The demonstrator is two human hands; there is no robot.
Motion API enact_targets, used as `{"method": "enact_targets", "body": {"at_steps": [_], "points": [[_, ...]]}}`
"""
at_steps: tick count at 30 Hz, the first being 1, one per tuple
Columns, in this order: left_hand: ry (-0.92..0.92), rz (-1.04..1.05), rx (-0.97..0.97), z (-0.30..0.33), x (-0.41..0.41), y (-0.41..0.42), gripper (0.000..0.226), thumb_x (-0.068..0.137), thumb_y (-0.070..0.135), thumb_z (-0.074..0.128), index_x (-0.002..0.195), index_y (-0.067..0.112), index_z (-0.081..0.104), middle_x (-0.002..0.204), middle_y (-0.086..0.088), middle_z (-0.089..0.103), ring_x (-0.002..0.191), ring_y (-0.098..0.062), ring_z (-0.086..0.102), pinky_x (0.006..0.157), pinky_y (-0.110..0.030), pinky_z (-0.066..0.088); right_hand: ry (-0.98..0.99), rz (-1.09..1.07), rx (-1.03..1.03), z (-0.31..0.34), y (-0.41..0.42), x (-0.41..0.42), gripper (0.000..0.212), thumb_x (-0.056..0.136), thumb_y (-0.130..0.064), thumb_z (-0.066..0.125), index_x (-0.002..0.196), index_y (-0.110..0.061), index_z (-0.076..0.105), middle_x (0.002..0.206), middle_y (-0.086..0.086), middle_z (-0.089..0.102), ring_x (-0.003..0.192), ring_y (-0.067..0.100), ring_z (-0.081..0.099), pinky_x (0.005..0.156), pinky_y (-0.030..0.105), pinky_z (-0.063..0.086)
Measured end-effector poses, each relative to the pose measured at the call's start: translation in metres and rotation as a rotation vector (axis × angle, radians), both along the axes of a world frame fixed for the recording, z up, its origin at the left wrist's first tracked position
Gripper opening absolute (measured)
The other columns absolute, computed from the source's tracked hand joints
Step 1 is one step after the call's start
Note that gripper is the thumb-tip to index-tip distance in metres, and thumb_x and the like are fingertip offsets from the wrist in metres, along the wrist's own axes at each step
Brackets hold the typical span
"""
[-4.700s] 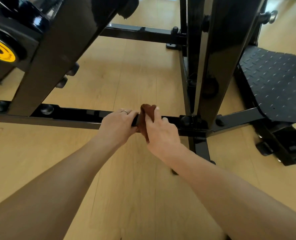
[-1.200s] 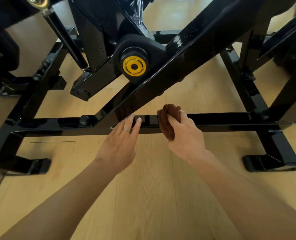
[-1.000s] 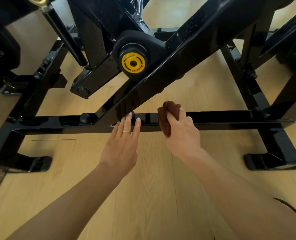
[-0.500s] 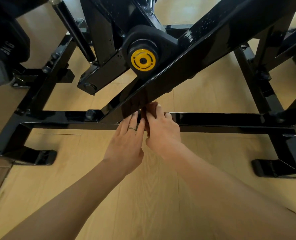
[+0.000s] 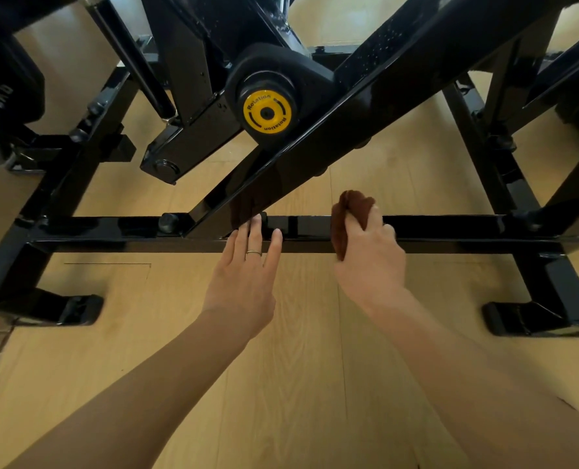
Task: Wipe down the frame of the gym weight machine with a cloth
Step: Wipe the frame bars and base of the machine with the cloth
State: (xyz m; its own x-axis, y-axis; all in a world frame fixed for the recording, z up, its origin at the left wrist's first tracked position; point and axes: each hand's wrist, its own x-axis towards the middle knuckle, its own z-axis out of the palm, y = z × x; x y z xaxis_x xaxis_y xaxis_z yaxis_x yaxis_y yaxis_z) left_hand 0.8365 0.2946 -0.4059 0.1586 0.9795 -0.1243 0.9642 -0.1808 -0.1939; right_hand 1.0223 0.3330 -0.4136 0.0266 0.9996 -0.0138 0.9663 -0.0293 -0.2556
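**Cloth on the low crossbar, bare bar running off to the right**

The black frame (image 5: 399, 96) of the weight machine fills the upper view over a pale wood floor (image 5: 298, 384). Its low crossbar (image 5: 450, 231) lies left to right across the picture, so any stroke along it has to follow that line. A slanted beam (image 5: 315, 147) comes down to meet the crossbar at the left, below a yellow rotation cap (image 5: 267, 111).

The right hand (image 5: 370, 258) is the working one: its fingers are curled round a bunched brown cloth (image 5: 347, 214), pressed against the crossbar's top and near face. The longer uncovered run of bar seems to lie to that hand's right, toward the far foot (image 5: 534, 319).

The left hand (image 5: 244, 275) is flat and holds nothing, straight fingertips (image 5: 276, 236) touching the bar by the beam's joint, probably for balance.
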Motion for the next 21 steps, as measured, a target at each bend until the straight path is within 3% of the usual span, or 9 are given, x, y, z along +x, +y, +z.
{"method": "enact_targets", "body": {"at_steps": [6,10,14,17,21], "points": [[-0.027,-0.009,0.027,0.003,0.011,0.003,0.087,0.098,0.031,0.053,0.161,0.014,-0.005,0.166,-0.026,-0.012,0.156,-0.039,-0.008,0.125,-0.047,0.000,-0.026,0.100,0.008,0.006,0.005,-0.054,0.079,0.087,-0.023,0.077,0.153,-0.024,0.035,0.159,0.011,0.017,0.122,0.030,0.046,0.092,0.040,0.055],[-0.099,0.003,0.056,0.003,0.007,0.002,0.078,0.096,0.037,0.059,0.158,0.010,0.020,0.168,-0.020,0.012,0.156,-0.034,0.010,0.124,-0.041,0.016,0.015,0.218,0.029,0.002,0.005,-0.075,0.070,0.091,-0.028,0.075,0.151,-0.029,0.038,0.160,0.008,0.020,0.120,0.028,0.048,0.091,0.039,0.056],[-0.126,0.014,0.027,0.005,0.004,0.003,0.069,0.090,0.033,0.065,0.148,0.014,0.032,0.168,-0.015,0.017,0.156,-0.029,0.013,0.115,-0.034,0.038,-0.006,0.302,0.026,0.003,0.009,-0.057,0.083,0.087,-0.029,0.077,0.155,-0.030,0.030,0.159,0.007,0.022,0.121,0.027,0.047,0.095,0.040,0.053],[-0.093,-0.013,0.020,0.008,0.002,0.005,0.068,0.092,0.036,0.060,0.149,0.013,0.031,0.169,-0.016,0.013,0.156,-0.028,0.013,0.107,-0.030,0.045,-0.020,0.276,0.059,0.001,0.007,-0.025,0.080,0.087,-0.029,0.076,0.154,-0.030,0.034,0.155,0.007,0.030,0.120,0.026,0.049,0.095,0.041,0.054],[-0.060,-0.048,0.014,0.010,0.000,0.004,0.074,0.098,0.047,0.050,0.156,0.012,0.021,0.169,-0.017,0.006,0.157,-0.029,0.008,0.114,-0.032,0.038,0.036,0.089,0.084,-0.002,0.003,0.041,0.078,0.084,-0.028,0.080,0.151,-0.028,0.040,0.149,0.008,0.039,0.110,0.023,0.054,0.091,0.042,0.056]]}}
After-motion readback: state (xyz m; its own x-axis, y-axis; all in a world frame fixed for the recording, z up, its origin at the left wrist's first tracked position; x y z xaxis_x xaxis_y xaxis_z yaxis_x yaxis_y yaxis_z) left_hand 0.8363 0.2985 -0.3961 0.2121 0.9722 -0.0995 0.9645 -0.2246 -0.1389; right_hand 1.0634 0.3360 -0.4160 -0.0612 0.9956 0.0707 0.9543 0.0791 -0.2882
